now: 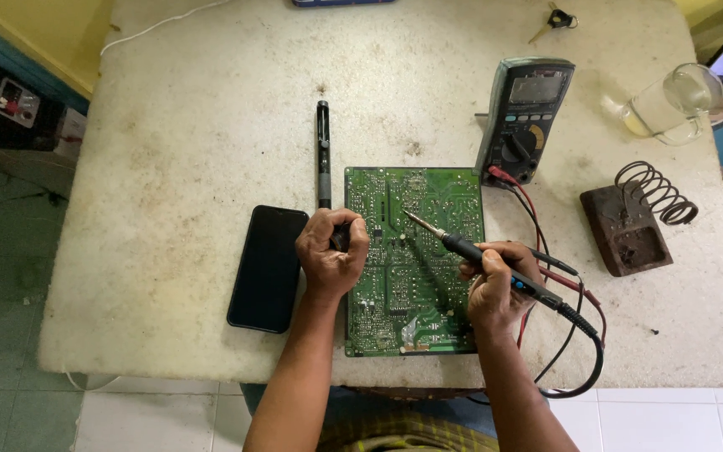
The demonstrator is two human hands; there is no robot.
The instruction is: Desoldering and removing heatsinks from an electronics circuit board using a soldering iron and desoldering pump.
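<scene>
Two forearms are reaching over the circuit board [414,259]: left hand [331,254] is gripping a black tool [324,159]; right hand [495,289] is clasping a soldering iron [462,247].

Circuit board [416,259] lying between left hand [330,255] and right hand [495,289]; phone [268,268] sitting just left of left hand; multimeter [525,117] standing beyond right hand; coil stand [633,222] resting farther right.
</scene>
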